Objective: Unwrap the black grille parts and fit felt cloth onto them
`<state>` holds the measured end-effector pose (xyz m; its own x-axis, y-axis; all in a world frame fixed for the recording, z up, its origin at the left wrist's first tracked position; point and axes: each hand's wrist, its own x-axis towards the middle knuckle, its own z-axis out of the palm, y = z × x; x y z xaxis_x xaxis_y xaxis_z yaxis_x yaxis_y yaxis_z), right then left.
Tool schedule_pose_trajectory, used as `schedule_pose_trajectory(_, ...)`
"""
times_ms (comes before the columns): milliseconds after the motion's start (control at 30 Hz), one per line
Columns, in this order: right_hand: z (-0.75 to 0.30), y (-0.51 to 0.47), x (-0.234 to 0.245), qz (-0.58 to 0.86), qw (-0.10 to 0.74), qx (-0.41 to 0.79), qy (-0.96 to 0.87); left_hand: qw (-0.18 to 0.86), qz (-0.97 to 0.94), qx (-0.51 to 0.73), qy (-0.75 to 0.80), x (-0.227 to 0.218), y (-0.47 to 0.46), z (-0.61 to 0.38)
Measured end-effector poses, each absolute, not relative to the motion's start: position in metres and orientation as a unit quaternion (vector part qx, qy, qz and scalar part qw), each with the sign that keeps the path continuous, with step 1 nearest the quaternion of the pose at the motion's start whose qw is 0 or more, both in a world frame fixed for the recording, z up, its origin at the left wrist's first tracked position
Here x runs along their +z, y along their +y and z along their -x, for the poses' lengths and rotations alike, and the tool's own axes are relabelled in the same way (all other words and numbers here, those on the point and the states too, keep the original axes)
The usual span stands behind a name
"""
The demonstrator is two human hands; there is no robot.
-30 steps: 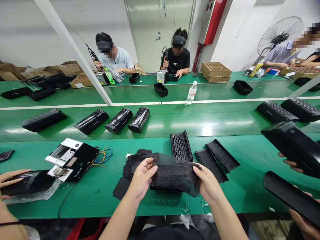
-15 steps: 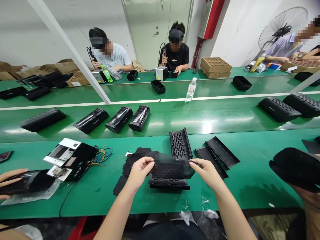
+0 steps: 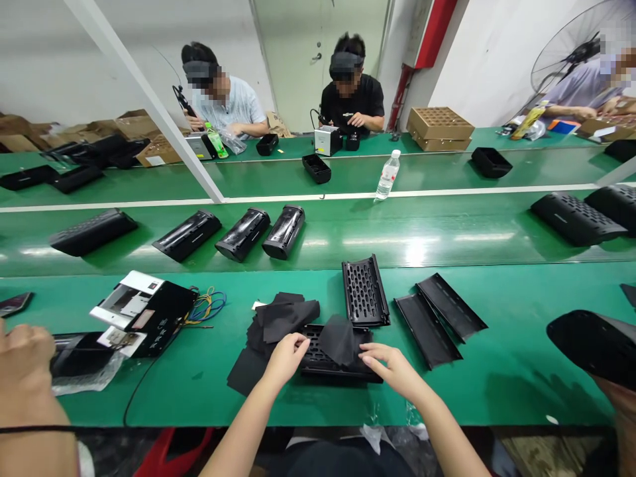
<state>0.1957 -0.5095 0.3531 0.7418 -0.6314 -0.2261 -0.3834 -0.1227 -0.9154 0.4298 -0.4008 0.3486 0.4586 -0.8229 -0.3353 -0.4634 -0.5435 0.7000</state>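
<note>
While working at the green table (image 3: 183, 397), have both hands low over a black slotted panel (image 3: 342, 376), set crosswise near the front edge. See a thin dark sheet (image 3: 335, 343) on top of the panel, bunched toward the middle, leaving slots bare at the left end. Have the left hand (image 3: 285, 358) at that left end, thumb and forefinger drawn narrowly together; cannot tell about anything pinched between them. Have the right hand (image 3: 392, 371) at the opposite end, fingers slightly curled, thumb a little apart from them; cannot tell about any hold on the sheet there either.

Find a loose pile of black sheets (image 3: 285, 318) just beside the left hand, a second slotted panel (image 3: 365, 291) behind the first, and two long black covers (image 3: 430, 331) to the right, touching each other. Farther left, see a white and black machine (image 3: 144, 308) with yellow and blue wires (image 3: 205, 306), plus another person's hand (image 3: 24, 361) at the edge. Beyond, on the belt (image 3: 377, 242), count four black casings (image 3: 242, 233) to the left.
</note>
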Motion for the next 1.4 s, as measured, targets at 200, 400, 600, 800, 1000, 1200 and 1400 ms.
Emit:
schedule_pose_trajectory(200,-0.197,-0.512,0.336,0.721,0.577,-0.092,0.372,0.192,-0.84,-0.301,-0.408,0.348,-0.416,-0.423)
schedule_pose_trajectory(400,-0.196,-0.509,0.328,0.721,0.573,-0.087,0.38,0.162,-0.844,-0.316,-0.402,0.337,-0.437,-0.405)
schedule_pose_trajectory(600,-0.2,-0.506,0.33,0.741,0.559,-0.064,0.368,0.203,-0.843,-0.33,-0.374,0.315,-0.438,-0.407)
schedule_pose_trajectory(800,-0.202,-0.505,0.323,0.757,0.521,-0.102,0.382,0.212,-0.845,-0.333,-0.36,0.311,-0.429,-0.42)
schedule_pose_trajectory(1000,-0.197,-0.508,0.309,0.733,0.499,-0.12,0.446,0.18,-0.861,-0.328,-0.345,0.32,-0.41,-0.43)
schedule_pose_trajectory(1200,-0.203,-0.512,0.299,0.734,0.388,-0.062,0.554,0.172,-0.865,-0.32,-0.345,0.324,-0.409,-0.424)
schedule_pose_trajectory(1400,-0.212,-0.517,0.295,0.747,0.368,-0.028,0.553,0.212,-0.848,-0.334,-0.353,0.322,-0.411,-0.425)
